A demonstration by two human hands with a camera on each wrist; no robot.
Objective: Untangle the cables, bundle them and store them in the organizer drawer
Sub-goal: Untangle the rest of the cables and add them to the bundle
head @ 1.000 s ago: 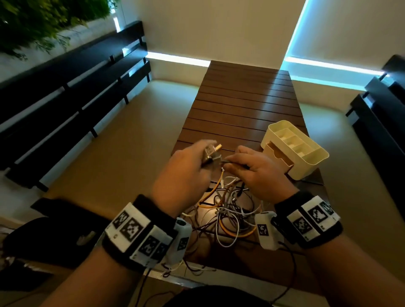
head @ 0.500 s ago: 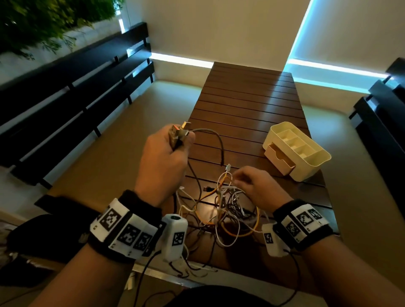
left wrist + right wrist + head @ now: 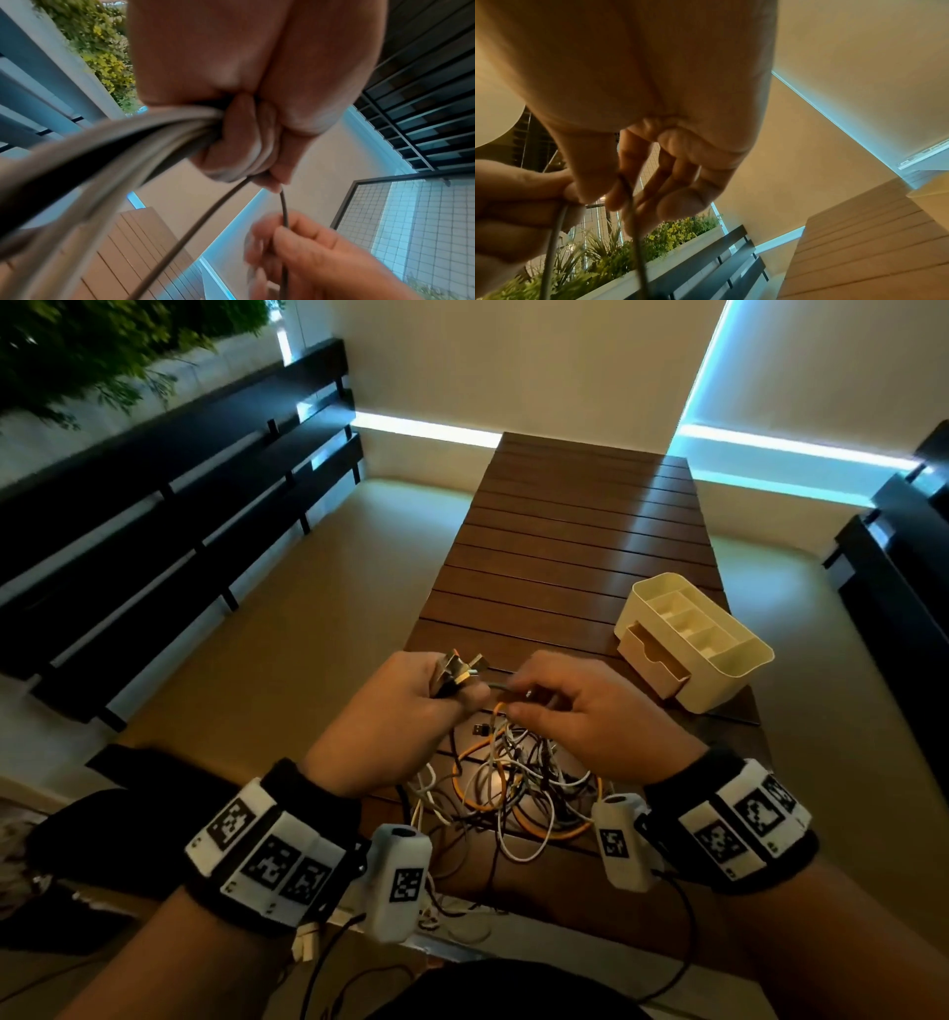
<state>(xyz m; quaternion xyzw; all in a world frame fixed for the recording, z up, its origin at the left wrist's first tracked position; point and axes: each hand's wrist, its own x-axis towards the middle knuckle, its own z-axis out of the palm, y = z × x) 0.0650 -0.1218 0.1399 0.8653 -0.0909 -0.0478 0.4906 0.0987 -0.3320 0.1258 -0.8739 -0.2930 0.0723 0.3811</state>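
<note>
A tangle of white, orange, grey and black cables point(image 3: 518, 783) lies on the near end of the slatted wooden table point(image 3: 580, 546). My left hand point(image 3: 411, 711) grips a bunch of cable ends, their metal plugs point(image 3: 454, 672) sticking up out of the fist; in the left wrist view several grey strands point(image 3: 144, 134) run through that fist. My right hand point(image 3: 580, 711) pinches a thin grey cable point(image 3: 500, 688) between thumb and forefinger right beside the left hand, the same thin cable point(image 3: 628, 199) in the right wrist view. The cream organizer point(image 3: 693, 639) stands to the right, its drawer point(image 3: 649, 660) partly pulled out.
A loose black USB plug point(image 3: 480, 729) rests on the table just beyond the tangle. Dark slatted benches point(image 3: 169, 505) run along the left, and another dark bench point(image 3: 904, 557) along the right. The far part of the table stretches to the wall.
My left hand, raised up and to the left half a second ago, has come back down beside the right. My right hand has lifted from the tangle and now pinches the grey cable.
</note>
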